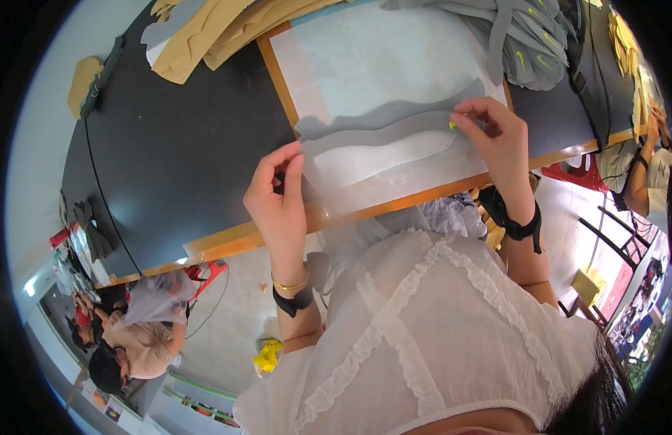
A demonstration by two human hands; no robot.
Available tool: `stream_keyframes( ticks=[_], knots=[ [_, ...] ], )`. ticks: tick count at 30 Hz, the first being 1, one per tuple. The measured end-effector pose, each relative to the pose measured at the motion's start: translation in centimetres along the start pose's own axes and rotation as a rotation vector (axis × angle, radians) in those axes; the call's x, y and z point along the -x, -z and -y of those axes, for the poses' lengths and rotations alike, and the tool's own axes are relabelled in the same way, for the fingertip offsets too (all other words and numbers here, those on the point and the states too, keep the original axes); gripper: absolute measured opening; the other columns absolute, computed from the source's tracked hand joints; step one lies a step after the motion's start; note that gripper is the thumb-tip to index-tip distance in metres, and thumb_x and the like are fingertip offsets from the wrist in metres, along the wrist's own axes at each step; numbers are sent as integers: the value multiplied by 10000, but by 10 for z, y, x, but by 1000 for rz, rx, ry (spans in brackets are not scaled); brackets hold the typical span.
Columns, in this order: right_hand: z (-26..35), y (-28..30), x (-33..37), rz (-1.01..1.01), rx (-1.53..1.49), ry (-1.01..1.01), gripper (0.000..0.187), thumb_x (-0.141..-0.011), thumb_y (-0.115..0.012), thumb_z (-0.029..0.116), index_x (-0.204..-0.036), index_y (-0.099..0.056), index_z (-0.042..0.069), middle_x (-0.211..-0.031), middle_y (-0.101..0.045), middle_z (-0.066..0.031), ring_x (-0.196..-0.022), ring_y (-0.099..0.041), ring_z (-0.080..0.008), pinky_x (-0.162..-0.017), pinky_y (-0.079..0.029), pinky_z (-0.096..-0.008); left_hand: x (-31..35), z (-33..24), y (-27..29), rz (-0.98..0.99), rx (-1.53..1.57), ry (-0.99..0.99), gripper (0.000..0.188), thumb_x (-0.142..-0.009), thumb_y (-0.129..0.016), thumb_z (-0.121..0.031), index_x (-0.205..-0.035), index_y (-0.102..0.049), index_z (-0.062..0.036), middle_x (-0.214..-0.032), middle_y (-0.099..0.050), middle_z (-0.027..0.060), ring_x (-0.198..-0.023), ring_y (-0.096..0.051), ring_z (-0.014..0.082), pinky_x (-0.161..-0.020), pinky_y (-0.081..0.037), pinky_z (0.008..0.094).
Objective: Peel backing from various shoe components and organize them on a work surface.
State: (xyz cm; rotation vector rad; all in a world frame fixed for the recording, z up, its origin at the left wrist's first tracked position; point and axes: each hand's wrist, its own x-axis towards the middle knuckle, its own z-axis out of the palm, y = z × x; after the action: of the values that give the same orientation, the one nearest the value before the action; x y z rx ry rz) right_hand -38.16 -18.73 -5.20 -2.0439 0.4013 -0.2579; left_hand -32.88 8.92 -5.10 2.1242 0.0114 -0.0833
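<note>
A long grey fabric piece with a wavy upper edge [383, 133] is stretched between my hands, with a paler strip [379, 159] along its lower part. My left hand [278, 190] pinches its left end between thumb and forefinger. At the other end, my right hand [497, 138] pinches the piece beside a small yellow-green mark [452, 125]. Just behind it, a second grey wavy piece [350, 125] lies on the pale translucent sheet [379, 65].
Tan cut pieces [227, 36] are piled at the back left of the dark table [191, 130]. Grey pieces with yellow-green marks [528, 51] are heaped at the back right. A co-worker [140, 348] sits at lower left; another person's arm [644, 163] shows at far right. A red stool [579, 174] stands nearby.
</note>
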Motion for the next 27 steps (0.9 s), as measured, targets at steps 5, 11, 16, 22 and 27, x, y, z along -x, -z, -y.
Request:
stream_keyframes(
  ticks=[5,11,16,22,27],
  knots=[
    [3,14,2,105,-30,-40,132,-762,-745,26,-884,-694,26,-763,-612,-10,-710,-560,-92,-636,-435,-236,3,1,5,-132,111,-84,136,-878,-658,-9,-1012,-685,-16,-954,-672,53,-836,-590,103,-763,-469,241],
    [5,24,1,-92,289,712,231,-584,-763,-44,-776,-721,77,-837,-626,-9,-862,-589,-204,-722,-476,-318,6,-1,19,-289,-173,-799,210,-679,-720,127,-827,-700,-21,-883,-660,76,-832,-597,234,-687,-492,281],
    [8,22,4,-295,285,721,266,-555,-768,-72,-770,-720,78,-840,-630,-30,-880,-587,-233,-760,-488,-332,11,-5,18,-327,-167,-805,198,-648,-739,122,-767,-694,-30,-890,-652,73,-832,-590,228,-663,-488,289],
    [7,22,7,-197,244,598,278,-601,-759,-93,-839,-715,45,-844,-616,-54,-871,-578,-227,-733,-476,-321,9,-7,17,-290,-79,-792,273,-685,-648,158,-899,-659,-10,-915,-617,84,-850,-570,233,-710,-475,305],
    [9,32,10,-157,129,506,238,-644,-748,-77,-855,-701,25,-834,-589,-66,-817,-559,-222,-705,-457,-313,10,-15,20,-181,115,-605,200,-764,-579,115,-928,-623,7,-913,-562,103,-853,-539,226,-751,-444,312]
  ],
)
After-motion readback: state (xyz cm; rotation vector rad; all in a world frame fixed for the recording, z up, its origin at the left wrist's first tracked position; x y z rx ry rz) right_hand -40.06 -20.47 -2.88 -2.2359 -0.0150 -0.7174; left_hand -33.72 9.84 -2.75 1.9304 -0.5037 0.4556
